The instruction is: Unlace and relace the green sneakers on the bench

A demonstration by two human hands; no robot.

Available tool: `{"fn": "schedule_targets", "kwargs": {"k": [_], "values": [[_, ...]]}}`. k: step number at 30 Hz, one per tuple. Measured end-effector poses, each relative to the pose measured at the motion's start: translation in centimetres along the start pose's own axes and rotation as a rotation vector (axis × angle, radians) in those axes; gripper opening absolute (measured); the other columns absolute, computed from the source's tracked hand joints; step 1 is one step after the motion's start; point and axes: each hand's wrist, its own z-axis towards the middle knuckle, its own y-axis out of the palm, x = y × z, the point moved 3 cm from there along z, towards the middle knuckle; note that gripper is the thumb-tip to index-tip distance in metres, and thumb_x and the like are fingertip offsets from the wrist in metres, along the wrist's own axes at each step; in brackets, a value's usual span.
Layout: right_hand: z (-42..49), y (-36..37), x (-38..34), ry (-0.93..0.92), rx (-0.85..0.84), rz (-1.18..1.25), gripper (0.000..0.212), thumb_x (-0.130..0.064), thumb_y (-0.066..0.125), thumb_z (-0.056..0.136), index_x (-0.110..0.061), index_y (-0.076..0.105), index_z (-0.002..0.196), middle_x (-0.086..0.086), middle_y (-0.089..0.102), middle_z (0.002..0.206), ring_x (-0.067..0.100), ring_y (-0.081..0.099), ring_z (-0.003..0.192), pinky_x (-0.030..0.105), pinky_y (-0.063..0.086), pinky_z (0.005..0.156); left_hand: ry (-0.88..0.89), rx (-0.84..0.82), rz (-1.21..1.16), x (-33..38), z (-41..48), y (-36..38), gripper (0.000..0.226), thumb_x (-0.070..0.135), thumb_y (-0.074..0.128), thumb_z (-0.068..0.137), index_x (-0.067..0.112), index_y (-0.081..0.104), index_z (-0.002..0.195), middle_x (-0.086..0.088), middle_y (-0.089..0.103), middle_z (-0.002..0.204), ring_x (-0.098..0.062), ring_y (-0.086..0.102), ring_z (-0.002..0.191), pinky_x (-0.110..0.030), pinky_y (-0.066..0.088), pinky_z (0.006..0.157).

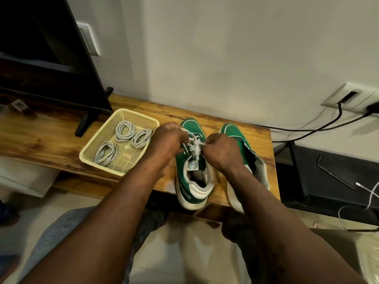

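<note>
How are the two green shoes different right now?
The sneaker beside the basket has a white lace, pinched by the left hand and right hand; the other sneaker shows no lace. The first looks drawn together; the other gapes open. Both are green with white soles, on the bench.

Showed only blur around the white lace [194, 142] and the fingers [171, 127] of the left hand [167, 141]. Lost much of the right sneaker [232, 131] behind the right hand [222, 152] and forearm (eyelets there out of sight). Could not read the tongue label or side lettering on the left sneaker [182, 173]: too small. Cut off the dark screen [41, 58] at the left edge.
</note>
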Motion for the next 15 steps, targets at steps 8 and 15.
{"fn": "schedule_targets", "kwargs": {"k": [8, 15], "values": [[0.1, -1.7, -0.7, 0.215, -0.127, 0.591, 0.022, -0.004, 0.048, 0.105, -0.011, 0.067, 0.097, 0.009, 0.069, 0.095, 0.019, 0.069, 0.08, 0.032, 0.058, 0.067, 0.029, 0.515, -0.256, 1.0, 1.3, -3.8, 0.032, 0.014, 0.072, 0.089, 0.017, 0.057, 0.118, -0.001, 0.068, 0.1, -0.017, 0.067, 0.083, -0.028, 0.048, 0.067], [0.1, -4.7, -0.9, 0.158, 0.225, 1.273, 0.02, 0.002, 0.046, 0.104, -0.01, 0.062, 0.103, 0.009, 0.074, 0.095, 0.024, 0.076, 0.081, 0.029, 0.057, 0.07, 0.354, 0.347, 0.622, 0.7, -0.1, -0.5, 0.068, 0.022, 0.075, 0.083, 0.028, 0.046, 0.144, -0.007, 0.05, 0.142, -0.03, 0.043, 0.129, -0.039, 0.044, 0.094]]}}
